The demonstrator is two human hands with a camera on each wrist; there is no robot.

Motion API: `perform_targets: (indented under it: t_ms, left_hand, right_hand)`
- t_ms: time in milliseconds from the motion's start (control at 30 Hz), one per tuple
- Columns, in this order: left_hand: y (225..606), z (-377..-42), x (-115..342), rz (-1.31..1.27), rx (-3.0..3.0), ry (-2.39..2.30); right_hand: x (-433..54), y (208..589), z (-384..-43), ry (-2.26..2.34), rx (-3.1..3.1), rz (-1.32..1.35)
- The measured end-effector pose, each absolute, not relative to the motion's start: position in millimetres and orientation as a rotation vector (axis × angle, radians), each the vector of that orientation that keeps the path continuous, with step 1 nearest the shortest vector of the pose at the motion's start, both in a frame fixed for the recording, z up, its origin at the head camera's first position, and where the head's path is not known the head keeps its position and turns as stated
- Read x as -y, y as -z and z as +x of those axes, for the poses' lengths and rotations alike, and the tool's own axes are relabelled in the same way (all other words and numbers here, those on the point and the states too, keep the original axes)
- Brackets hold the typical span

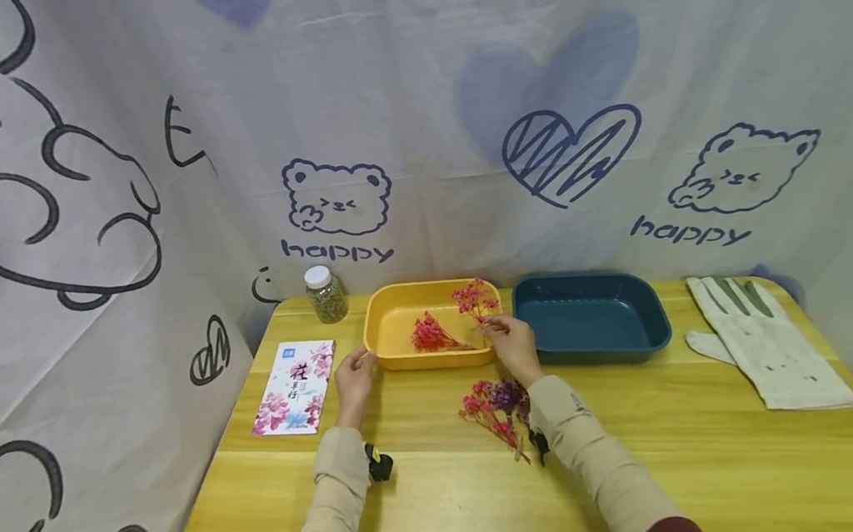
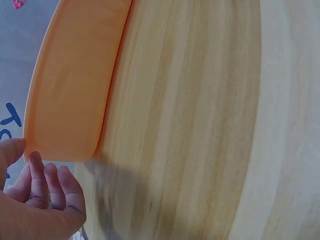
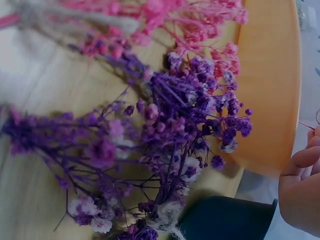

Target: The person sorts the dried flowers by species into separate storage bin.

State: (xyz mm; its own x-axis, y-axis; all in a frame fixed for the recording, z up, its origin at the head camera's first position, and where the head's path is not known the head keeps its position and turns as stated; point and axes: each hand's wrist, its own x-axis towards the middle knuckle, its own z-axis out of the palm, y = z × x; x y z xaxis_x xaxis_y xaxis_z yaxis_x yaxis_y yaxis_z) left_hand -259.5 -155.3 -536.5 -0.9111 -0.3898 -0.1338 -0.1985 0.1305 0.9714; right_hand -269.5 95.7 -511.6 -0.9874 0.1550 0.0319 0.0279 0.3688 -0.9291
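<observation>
My left hand (image 1: pixel 356 384) is at the left front corner of a yellow plastic tray (image 1: pixel 434 361), thumb and fingertip pinching its rim. Over the tray's right end, my right hand (image 1: pixel 514 347) pinches a sprig of pink dried flowers (image 1: pixel 474 297) by its stems, blossoms pointing up. Another pink dried-flower bunch (image 1: pixel 429 334) lies inside the tray. Below my right wrist, pink flowers (image 1: pixel 483 412) and purple flowers (image 1: pixel 508 396) rest on the wooden table. The right wrist view shows the purple bunches (image 3: pixel 195 95) close up, twine around their stems; the sprig's held end is hidden there.
A dark teal tray (image 1: pixel 595 355) stands right of the yellow one. Further right lies a white glove (image 1: pixel 767 348). At left are a floral card (image 1: pixel 297 389) and a white-capped jar (image 1: pixel 327 299). A printed curtain (image 1: pixel 431 132) hangs behind the table.
</observation>
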Motion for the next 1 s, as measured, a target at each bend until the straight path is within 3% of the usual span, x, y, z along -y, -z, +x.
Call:
perform_targets:
  t_ms: [1000]
  left_hand:
    - [538.4,-260.2,156.4,0.588,2.226,1.914]
  right_hand:
    - [-98.3,510.9,-262.9,-1.737,2.588,-0.084]
